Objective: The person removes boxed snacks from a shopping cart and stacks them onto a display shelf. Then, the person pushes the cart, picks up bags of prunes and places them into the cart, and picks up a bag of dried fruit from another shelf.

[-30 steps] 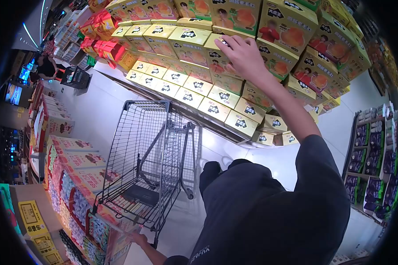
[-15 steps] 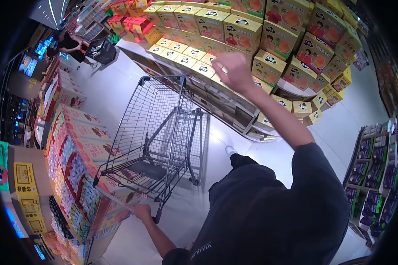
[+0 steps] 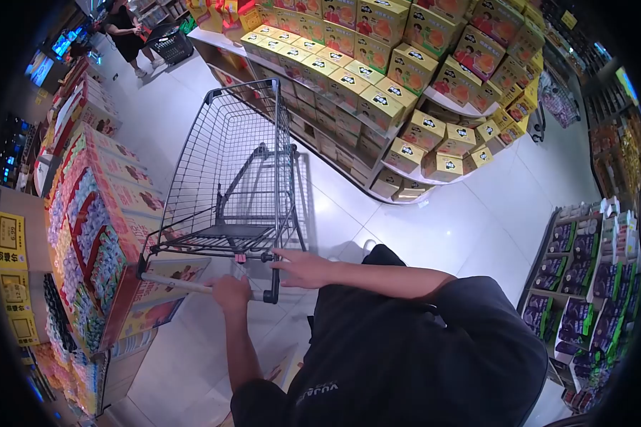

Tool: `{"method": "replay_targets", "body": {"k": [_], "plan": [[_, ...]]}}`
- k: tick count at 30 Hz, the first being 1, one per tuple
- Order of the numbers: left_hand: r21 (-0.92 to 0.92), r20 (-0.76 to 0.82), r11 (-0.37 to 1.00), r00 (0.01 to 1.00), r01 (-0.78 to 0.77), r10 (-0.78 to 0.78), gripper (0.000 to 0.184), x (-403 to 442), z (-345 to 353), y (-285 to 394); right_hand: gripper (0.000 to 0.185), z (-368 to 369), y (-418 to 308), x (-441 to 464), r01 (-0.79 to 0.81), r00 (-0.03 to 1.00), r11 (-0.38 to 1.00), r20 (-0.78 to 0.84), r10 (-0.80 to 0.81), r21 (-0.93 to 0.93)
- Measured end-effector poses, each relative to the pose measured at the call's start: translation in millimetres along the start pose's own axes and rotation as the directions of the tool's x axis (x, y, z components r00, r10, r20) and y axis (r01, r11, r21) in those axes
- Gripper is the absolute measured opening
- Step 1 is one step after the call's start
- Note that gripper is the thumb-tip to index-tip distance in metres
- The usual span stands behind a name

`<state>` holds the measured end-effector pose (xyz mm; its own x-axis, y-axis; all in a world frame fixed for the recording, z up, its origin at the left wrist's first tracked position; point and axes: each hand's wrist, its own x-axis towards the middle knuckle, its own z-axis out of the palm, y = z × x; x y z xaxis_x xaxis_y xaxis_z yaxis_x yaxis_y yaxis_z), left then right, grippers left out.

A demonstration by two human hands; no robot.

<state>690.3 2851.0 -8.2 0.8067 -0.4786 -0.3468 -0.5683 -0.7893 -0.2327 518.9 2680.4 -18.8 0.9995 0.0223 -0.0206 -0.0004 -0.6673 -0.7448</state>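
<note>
A wire shopping cart (image 3: pixel 238 233) stands in front of me, its basket bare. My left hand (image 3: pixel 231 293) is closed round the cart's handle bar (image 3: pixel 178 283), towards its right end. Beside it, my right hand (image 3: pixel 303 269) reaches across my body to the right side of the cart frame, just above the handle's end. Its fingers look stretched out against the frame, and nothing is held in them. The fingertips partly merge with the dark frame.
Shelves of yellow fruit-printed boxes (image 3: pixel 413 67) curve along the far side. A candy display (image 3: pixel 92 242) stands close on the left. Purple packs (image 3: pixel 580 320) fill a rack on the right. Another person (image 3: pixel 124 35) stands at far left beside a dark cart (image 3: pixel 169 44).
My right hand has come down from in front of the yellow boxes to the cart's frame. My left hand stays on the handle. The view has shifted, showing more floor on the right.
</note>
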Motion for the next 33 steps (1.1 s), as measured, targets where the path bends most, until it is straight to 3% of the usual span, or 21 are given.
{"method": "replay_targets", "body": {"k": [4, 6, 7, 9, 12, 14, 16, 17, 19, 21, 22, 23, 25, 27, 29, 30, 32, 33], "plan": [[0.054, -0.080, 0.995, 0.993, -0.085, 0.089, 0.045, -21, -10, 4, 0.052, -1, -2, -34, -0.167, 0.985, 0.979, -0.029, 0.172, 0.116], [-0.162, -0.208, 0.984, 0.978, -0.069, 0.034, 0.038, -18, -11, -7, 0.051, 2, -5, -47, -0.210, 0.974, 0.972, -0.060, 0.217, 0.103], [-0.164, -0.220, 0.984, 0.975, -0.071, 0.033, 0.038, -17, -5, -13, 0.050, 5, -4, -53, -0.257, 0.959, 0.961, -0.091, 0.267, 0.101], [-0.300, -0.328, 0.937, 0.942, -0.179, 0.075, 0.031, -20, 11, -23, 0.050, 13, 1, -60, -0.241, 0.956, 0.967, -0.151, 0.251, 0.082], [-0.372, -0.258, 0.916, 0.965, -0.151, 0.054, 0.031, -40, 13, -3, 0.045, 19, 6, -83, -0.240, 0.928, 0.966, -0.270, 0.258, 0.100], [-0.346, -0.224, 0.923, 0.970, -0.168, 0.093, 0.033, -34, 31, -6, 0.042, 22, 4, -96, -0.257, 0.901, 0.955, -0.321, 0.293, 0.150], [-0.310, -0.188, 0.932, 0.973, -0.185, 0.131, 0.035, -29, 38, -4, 0.050, 19, 7, -100, -0.289, 0.914, 0.893, -0.177, 0.364, 0.344], [-0.300, -0.185, 0.931, 0.970, -0.206, 0.155, 0.037, -28, 36, -4, 0.050, 24, 5, -106, -0.287, 0.909, 0.885, -0.188, 0.373, 0.368], [-0.273, -0.182, 0.933, 0.965, -0.235, 0.190, 0.038, -40, 24, -4, 0.052, 37, -2, -113, -0.158, 0.878, 0.844, -0.317, 0.357, 0.513], [-0.252, -0.052, 0.954, 0.987, -0.160, 0.152, 0.040, -50, 15, 11, 0.049, 30, -3, -115, -0.111, 0.835, 0.844, -0.411, 0.365, 0.525], [-0.117, -0.086, 0.956, 0.962, -0.269, 0.260, 0.036, -27, 49, 3, 0.047, 14, 1, -114, -0.209, 0.820, 0.868, -0.403, 0.407, 0.450], [-0.092, -0.049, 0.949, 0.954, -0.301, 0.297, 0.036, -41, 57, 2, 0.046, 23, -5, -127, -0.330, 0.788, 0.854, -0.381, 0.484, 0.403], [0.035, -0.028, 0.872, 0.872, -0.488, 0.489, 0.031, -61, 46, 29, 0.044, 14, -18, -141, -0.427, 0.739, 0.827, -0.385, 0.552, 0.367], [-0.048, -0.034, 0.812, 0.813, -0.582, 0.581, 0.029, -78, 50, 45, 0.042, 14, -31, -154, -0.471, 0.691, 0.818, -0.438, 0.575, 0.330], [-0.474, -0.276, 0.682, 0.830, -0.557, 0.486, 0.027, -115, 43, 56, 0.046, 28, -23, -157, -0.589, 0.549, 0.718, -0.468, 0.693, 0.372], [-0.471, -0.289, 0.673, 0.820, -0.570, 0.493, 0.027, -122, 37, 48, 0.049, 30, -26, -163, -0.607, 0.505, 0.670, -0.445, 0.740, 0.427], [-0.663, -0.421, 0.346, 0.713, -0.664, 0.560, 0.027, -123, 26, 28, 0.053, 35, -28, -183, -0.578, 0.425, 0.624, -0.459, 0.780, 0.526], [-0.716, -0.307, 0.419, 0.791, -0.559, 0.529, 0.030, -108, 19, 12, 0.054, 43, -26, -195, -0.536, 0.391, 0.625, -0.489, 0.780, 0.567]]}}
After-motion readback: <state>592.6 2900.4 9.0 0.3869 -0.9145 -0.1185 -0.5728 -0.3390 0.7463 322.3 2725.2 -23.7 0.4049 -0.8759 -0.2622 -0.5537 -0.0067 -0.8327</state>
